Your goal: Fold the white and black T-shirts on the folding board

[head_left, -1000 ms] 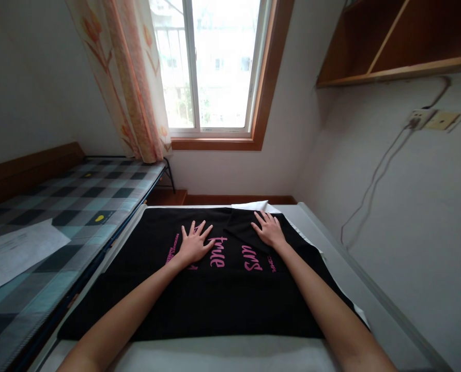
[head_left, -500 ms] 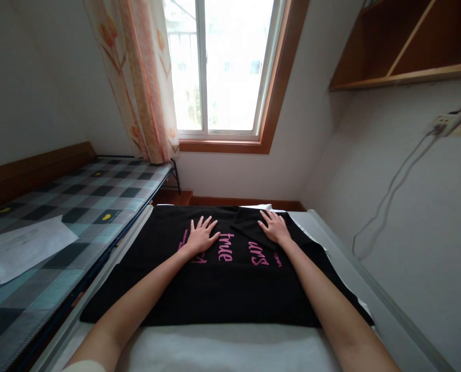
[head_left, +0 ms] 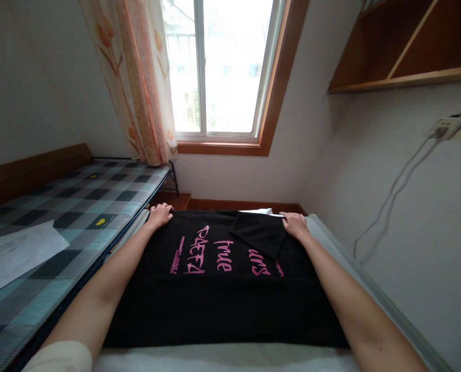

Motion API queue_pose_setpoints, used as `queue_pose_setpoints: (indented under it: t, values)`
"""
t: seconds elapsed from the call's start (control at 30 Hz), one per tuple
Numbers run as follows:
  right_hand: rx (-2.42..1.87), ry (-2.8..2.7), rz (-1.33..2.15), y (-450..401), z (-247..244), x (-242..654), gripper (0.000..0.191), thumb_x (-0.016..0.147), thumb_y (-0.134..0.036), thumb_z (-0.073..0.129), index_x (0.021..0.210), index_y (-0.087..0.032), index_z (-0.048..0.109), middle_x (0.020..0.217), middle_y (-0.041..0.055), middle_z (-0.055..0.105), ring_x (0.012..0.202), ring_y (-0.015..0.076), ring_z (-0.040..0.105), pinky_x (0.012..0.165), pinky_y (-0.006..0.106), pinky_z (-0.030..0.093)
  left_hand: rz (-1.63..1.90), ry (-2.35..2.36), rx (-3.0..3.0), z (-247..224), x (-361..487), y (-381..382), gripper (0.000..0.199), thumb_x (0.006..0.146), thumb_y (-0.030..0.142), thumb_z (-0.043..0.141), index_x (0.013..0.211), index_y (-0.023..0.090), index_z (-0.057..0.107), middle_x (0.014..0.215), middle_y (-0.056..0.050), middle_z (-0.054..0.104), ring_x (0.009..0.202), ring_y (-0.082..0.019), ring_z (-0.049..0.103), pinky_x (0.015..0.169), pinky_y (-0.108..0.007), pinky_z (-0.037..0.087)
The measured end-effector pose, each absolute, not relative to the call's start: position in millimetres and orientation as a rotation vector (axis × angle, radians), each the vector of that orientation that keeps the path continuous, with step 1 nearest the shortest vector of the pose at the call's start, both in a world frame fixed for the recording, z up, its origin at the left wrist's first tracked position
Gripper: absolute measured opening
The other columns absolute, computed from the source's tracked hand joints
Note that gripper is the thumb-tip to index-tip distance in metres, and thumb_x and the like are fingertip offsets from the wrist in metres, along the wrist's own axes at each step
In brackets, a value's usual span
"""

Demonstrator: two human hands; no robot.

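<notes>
A black T-shirt (head_left: 223, 310) with pink lettering lies spread out on a white-covered surface (head_left: 223, 359). Its short sleeve (head_left: 259, 232) is folded inward over part of the print. My left hand (head_left: 160, 215) is at the shirt's far left corner, its fingers curled over the cloth edge. At the far right corner, beside the folded sleeve, my right hand (head_left: 294, 225) has its fingers closed on the edge. The fingertips of both hands are partly hidden behind the fabric.
On the left stands a bed with a checked mattress (head_left: 125, 181), sheets of paper (head_left: 21, 256) lying on it. A window (head_left: 230, 67) with a flowered curtain (head_left: 145, 103) is ahead. A wooden shelf (head_left: 420, 46) and a hanging cable (head_left: 389, 191) are on the right wall.
Both hands, flat on the print before, have moved outward to the shirt's far corners and closed on its edge. The shirt's near edge sits closer to me, and more lettering shows.
</notes>
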State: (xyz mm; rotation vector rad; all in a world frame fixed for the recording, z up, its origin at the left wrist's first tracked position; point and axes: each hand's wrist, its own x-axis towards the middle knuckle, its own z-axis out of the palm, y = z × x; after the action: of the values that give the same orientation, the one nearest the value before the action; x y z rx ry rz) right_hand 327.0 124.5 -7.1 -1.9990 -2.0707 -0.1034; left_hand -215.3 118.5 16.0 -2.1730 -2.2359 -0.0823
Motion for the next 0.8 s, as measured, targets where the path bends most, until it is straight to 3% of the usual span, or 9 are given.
queue_pose_setpoints:
  t: [0.13,0.33,0.57,0.8]
  values:
    - [-2.050,-2.102,-0.040,134.8,-5.2,340.3,0.039,0.085,-0.030,0.051,0.120,-0.022,0.066,0.119,0.0101,0.066,0.110,0.0295,0.056,0.094,0.043,0.040,-0.070,-2.144,-2.177,23.3,-219.1,117.7,0.030,0.080,0.025,0.050,0.108,0.021,0.062,0.120,-0.011,0.059,0.113,-0.028,0.050,0.096,-0.040,0.033]
    - [-1.945,-2.066,0.132,141.7,-0.4,350.6,0.026,0.075,-0.032,0.063,0.094,-0.019,0.075,0.105,0.0106,0.071,0.099,0.0278,0.062,0.087,0.037,0.046,-0.085,-2.133,-2.224,32.2,-228.8,118.7,0.029,0.077,0.021,0.055,0.105,0.023,0.059,0.106,-0.006,0.068,0.105,-0.025,0.057,0.095,-0.038,0.030]
    - [-1.650,-2.090,0.599,135.8,28.2,375.3,0.023,0.065,-0.032,0.064,0.081,-0.020,0.075,0.089,0.0069,0.074,0.082,0.0239,0.067,0.076,0.031,0.050,-0.188,-2.074,-2.469,42.8,-276.1,116.5,0.018,0.072,0.023,0.058,0.088,0.020,0.065,0.097,-0.004,0.070,0.092,-0.022,0.061,0.079,-0.028,0.041]
    - [-1.502,-2.071,0.307,83.0,48.8,389.2,0.025,0.066,-0.042,0.063,0.078,-0.022,0.074,0.090,0.0079,0.072,0.087,0.0260,0.065,0.083,0.039,0.049,-0.489,-2.028,-2.633,59.9,-304.2,53.2,0.016,0.074,0.032,0.054,0.080,0.020,0.063,0.086,-0.003,0.069,0.085,-0.021,0.063,0.079,-0.030,0.047]
